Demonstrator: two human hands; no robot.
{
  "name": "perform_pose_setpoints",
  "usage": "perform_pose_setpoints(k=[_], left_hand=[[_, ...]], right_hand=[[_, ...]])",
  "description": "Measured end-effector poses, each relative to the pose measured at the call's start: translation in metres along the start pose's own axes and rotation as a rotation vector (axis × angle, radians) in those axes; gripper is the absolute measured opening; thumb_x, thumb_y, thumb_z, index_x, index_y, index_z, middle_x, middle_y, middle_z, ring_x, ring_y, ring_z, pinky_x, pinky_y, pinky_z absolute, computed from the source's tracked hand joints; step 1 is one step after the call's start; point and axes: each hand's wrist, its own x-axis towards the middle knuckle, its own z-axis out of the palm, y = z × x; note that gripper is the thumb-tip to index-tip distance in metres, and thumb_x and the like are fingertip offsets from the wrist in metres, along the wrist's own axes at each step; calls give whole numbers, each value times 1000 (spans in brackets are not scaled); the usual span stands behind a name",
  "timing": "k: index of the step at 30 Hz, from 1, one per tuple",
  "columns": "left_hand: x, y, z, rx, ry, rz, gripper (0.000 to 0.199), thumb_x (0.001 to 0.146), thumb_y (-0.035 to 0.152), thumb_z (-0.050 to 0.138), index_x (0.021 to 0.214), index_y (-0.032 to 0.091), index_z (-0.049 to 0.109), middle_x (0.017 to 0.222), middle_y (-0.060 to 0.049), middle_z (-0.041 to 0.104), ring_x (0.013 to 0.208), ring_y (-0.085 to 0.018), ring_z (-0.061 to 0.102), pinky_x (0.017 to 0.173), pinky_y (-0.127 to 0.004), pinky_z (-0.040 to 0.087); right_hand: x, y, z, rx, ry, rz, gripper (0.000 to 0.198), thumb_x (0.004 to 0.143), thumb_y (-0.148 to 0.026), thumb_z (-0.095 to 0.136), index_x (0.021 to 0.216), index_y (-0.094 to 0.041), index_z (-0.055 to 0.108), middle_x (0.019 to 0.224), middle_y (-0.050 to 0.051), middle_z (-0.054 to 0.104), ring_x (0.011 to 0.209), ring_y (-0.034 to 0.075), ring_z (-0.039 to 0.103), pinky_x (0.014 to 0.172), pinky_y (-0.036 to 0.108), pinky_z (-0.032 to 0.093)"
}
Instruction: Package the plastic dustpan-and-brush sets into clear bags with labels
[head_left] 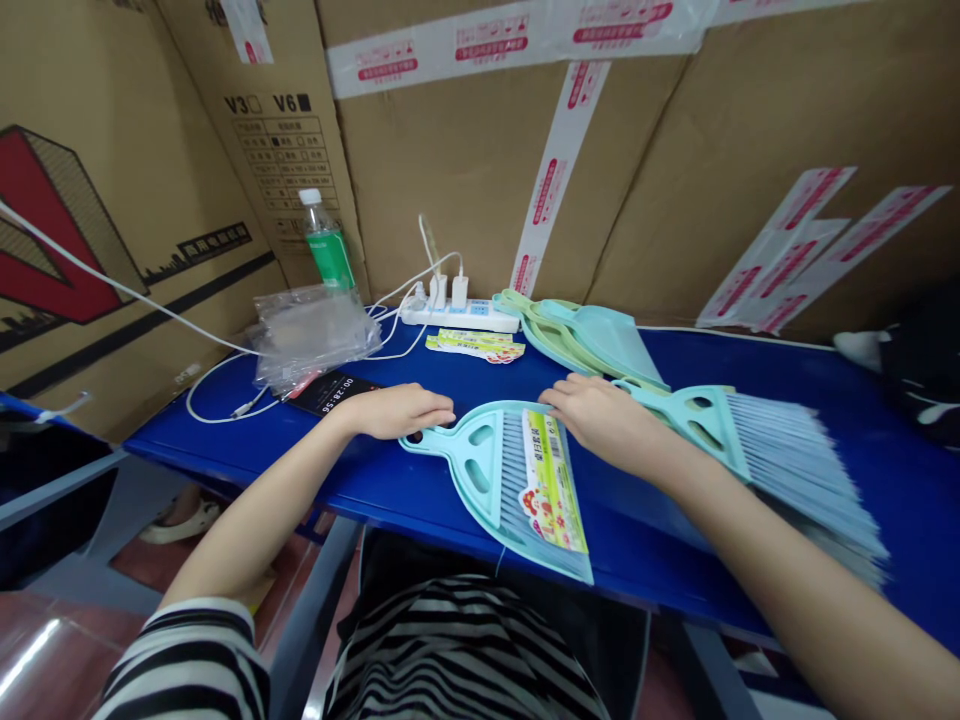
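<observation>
A light-blue dustpan (480, 495) lies at the table's front edge, with a small brush (512, 470) nested in it. On the bristles rests a yellow-green printed label card (553, 480), slanting down the pan. My left hand (405, 410) is closed, fingers together, at the dustpan's handle end; its exact grip is partly hidden. My right hand (600, 415) has curled fingers at the card's top corner, and its fingertips are partly out of sight. Just right of that hand lie stacked light-blue brushes (795, 455), partly covered by my right forearm.
Green and blue dustpans (600, 335) lie stacked at the back. More label cards (476, 345) sit before a white power strip (465, 315) with cables. To the left are clear plastic bags (315, 335), a phone (330, 392) and a bottle (328, 250). Cardboard walls (450, 170) enclose the blue table.
</observation>
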Motion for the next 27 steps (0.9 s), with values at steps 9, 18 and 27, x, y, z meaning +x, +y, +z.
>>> perform_pose_setpoints(k=[9,18,27], left_hand=[[-8,0,-16,599,662,-583,28,91,21,32,93,17,59,99,-11,64,95,-25,59,74,-32,45],[-20,-17,-22,695,501,-993,42,87,22,44,124,3,45,104,-24,66,105,-34,61,87,-42,44],[-21,-20,-24,673,704,-904,54,78,7,35,131,3,43,83,-19,70,80,-27,68,77,-38,48]], right_hand=[[0,-4,-8,-34,-33,42,14,86,-11,51,84,-15,65,82,10,69,82,24,62,68,30,38],[2,-1,-3,75,4,33,23,90,-9,43,97,-14,64,93,10,70,83,21,65,68,30,41],[6,-6,2,99,63,8,27,92,-13,39,99,-17,64,94,9,69,81,21,65,68,30,41]])
